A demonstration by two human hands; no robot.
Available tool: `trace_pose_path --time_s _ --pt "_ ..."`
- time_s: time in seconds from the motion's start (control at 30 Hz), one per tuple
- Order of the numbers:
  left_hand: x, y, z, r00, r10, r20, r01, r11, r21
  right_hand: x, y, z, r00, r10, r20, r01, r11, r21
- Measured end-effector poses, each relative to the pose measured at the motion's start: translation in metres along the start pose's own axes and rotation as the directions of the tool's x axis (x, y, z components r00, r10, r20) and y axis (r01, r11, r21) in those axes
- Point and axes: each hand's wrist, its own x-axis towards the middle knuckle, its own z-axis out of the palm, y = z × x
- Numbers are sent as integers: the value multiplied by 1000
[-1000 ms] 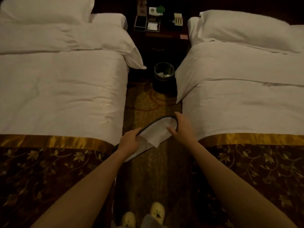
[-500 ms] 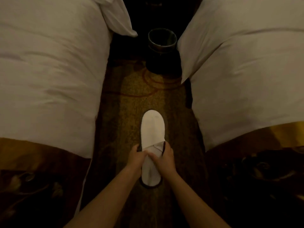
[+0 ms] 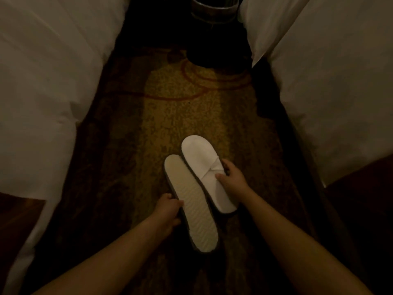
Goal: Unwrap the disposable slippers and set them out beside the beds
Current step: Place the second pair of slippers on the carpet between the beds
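Two white disposable slippers lie low over the carpet in the aisle between the beds. The right slipper (image 3: 203, 165) is upper side up, toe pointing away, and my right hand (image 3: 231, 179) grips its opening edge. The left slipper (image 3: 192, 206) shows its ribbed sole, tilted on its side against the other one. My left hand (image 3: 167, 211) holds that sole-up slipper by its left edge. No wrapper is visible.
White-covered beds flank the aisle, the left bed (image 3: 42, 92) and the right bed (image 3: 331, 81), each with a dark runner at its foot. A dark waste bin (image 3: 212, 9) stands at the far end of the patterned carpet (image 3: 170, 107).
The slippers were one stacked pair held in the air, then lowered to the carpet. Now they are split into two side by side, one per hand. The camera has dipped closer to the floor.
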Motion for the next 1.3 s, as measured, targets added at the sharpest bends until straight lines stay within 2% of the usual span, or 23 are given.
trace_pose_path --time_s 0.1,0.23,0.33,0.43,0.5,0.53,0.6,0.63,0.7,0.73,0.77,0.83,0.87,0.93,0.97,1.03,1.1,1.17,1.23,1.3 --pt "0 -1 -7 1000 -27 13 27 999 -26 29 4 -6 995 -88 49 96 978 -187" --pt "-5 -4 -8 998 -44 45 47 998 -48 64 7 -5 986 -99 137 150 891 -429" --pt "-3 -7 -6 998 -50 41 53 996 -78 77 17 5 993 -57 106 105 836 -539" --pt "-3 -6 -4 997 -46 63 52 993 -103 71 22 14 996 -85 25 80 752 -655" --pt "-2 -5 -3 997 -43 61 50 991 -128 53 16 17 987 -163 -10 117 749 -652" --pt "-1 -3 -3 998 -39 50 45 989 -142 39 9 17 982 -187 -3 151 799 -582" --pt "0 0 -2 999 -24 43 31 987 -160 0 -5 10 978 -183 103 208 916 -344" --pt "0 3 -1 999 -15 48 22 986 -164 -23 -11 5 955 -200 218 255 930 -265" --pt "-1 8 3 998 5 55 5 986 -169 -71 -20 -6 858 -231 458 385 881 -276" --pt "-1 11 5 999 9 50 -1 986 -168 -88 -21 -9 816 -234 528 451 830 -329" --pt "-2 14 8 999 10 48 -1 986 -169 -99 -21 -10 797 -246 551 508 766 -394" --pt "-10 21 13 997 0 82 17 981 -196 -108 -23 -8 815 -333 474 556 679 -480" --pt "-13 25 15 994 0 111 24 977 -214 -109 -25 -8 833 -396 388 548 690 -472" --pt "-19 31 15 988 28 154 1 983 -186 -110 -30 -12 866 -452 213 500 782 -372" --pt "-19 33 13 990 53 131 -38 992 -119 -109 -30 -16 884 -444 148 467 828 -309" --pt "-15 35 4 986 167 -28 -163 979 121 -108 -25 -27 922 -381 69 387 901 -197" --pt "-6 36 -13 923 324 -206 -233 899 370 -106 -18 -37 961 -267 70 271 961 -60" --pt "4 38 -33 867 424 -261 -231 807 543 -105 -7 -42 981 -119 151 106 990 89" --pt "13 40 -46 853 474 -217 -219 703 676 -101 6 -43 971 23 237 -71 978 196" --pt "21 37 -51 883 453 -121 -232 647 727 -96 16 -42 947 110 302 -190 950 248"
